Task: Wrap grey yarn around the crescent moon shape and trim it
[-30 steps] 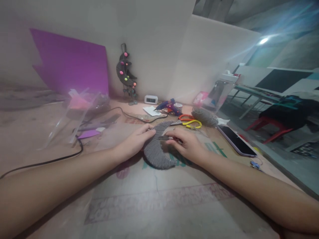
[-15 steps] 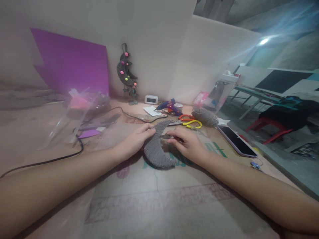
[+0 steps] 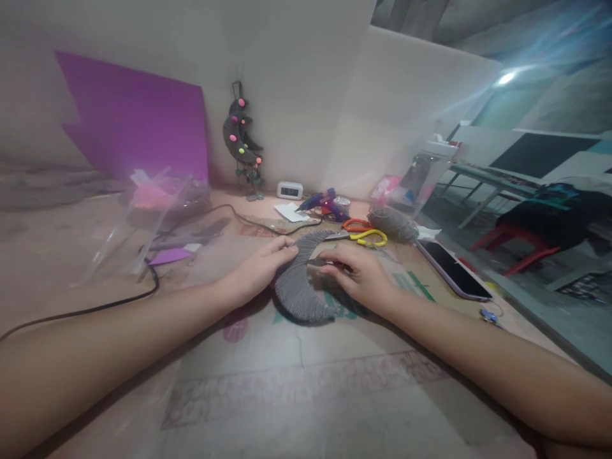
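A crescent moon wrapped in grey yarn point(image 3: 299, 290) lies over the printed sheet on the table, tips toward the right. My left hand point(image 3: 268, 264) grips its outer left edge, thumb on top. At the inner curve, my right hand point(image 3: 358, 268) pinches a small dark piece, its end touching the moon; blur hides what kind of piece it is. Just beyond the moon are scissors point(image 3: 368, 238) with one orange and one yellow handle. A ball of grey yarn point(image 3: 392, 223) sits behind them.
Behind the moon stand a glue gun point(image 3: 318, 203) with its cord and a small white digital clock point(image 3: 289, 190). A phone point(image 3: 454, 271) lies near the right table edge. A decorated moon hanging point(image 3: 239, 137) is on the wall. Glue sticks point(image 3: 124, 223) and purple card point(image 3: 143, 121) are left.
Both hands keep nearly the same hold. The view has shifted very slightly; nothing is let go or picked up.
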{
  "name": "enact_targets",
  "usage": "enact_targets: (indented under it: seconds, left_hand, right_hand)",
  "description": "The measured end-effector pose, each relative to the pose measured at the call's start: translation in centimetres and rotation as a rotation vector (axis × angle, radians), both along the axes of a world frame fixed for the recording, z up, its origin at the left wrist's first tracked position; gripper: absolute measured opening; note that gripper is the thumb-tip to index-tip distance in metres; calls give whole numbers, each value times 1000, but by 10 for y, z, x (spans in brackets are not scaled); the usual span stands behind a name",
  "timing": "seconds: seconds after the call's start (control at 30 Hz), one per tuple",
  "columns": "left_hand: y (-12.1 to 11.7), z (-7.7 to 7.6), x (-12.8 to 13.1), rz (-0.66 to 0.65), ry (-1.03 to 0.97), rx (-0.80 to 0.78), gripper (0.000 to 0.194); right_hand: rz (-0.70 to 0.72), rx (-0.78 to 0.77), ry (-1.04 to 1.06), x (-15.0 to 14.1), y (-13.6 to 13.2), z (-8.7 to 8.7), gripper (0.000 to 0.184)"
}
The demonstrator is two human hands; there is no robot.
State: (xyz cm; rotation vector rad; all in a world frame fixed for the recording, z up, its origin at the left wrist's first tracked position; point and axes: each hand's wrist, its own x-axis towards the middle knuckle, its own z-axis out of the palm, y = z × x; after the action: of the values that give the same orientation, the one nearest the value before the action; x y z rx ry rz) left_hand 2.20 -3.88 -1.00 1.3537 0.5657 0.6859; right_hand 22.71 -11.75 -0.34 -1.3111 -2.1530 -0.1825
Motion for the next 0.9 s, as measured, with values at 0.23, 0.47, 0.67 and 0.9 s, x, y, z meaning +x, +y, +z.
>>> enact_targets:
  seconds: [0.23, 0.47, 0.67, 0.9]
  left_hand:
    - [-2, 2, 0, 0, 4, -14, 13]
    - [-1, 1, 0, -18, -3, -10, 17]
    - [1, -2, -1, -15, -3, -2, 17]
    - [1, -4, 0, -23, -21, -26, 16]
  right_hand:
    - [11, 8, 43, 0, -2, 0, 25]
    - [-12, -4, 152, -1, -1, -2, 22]
    - [3, 8, 139, 0, 0, -3, 21]
    - [-36, 21, 144, 0, 1, -5, 21]
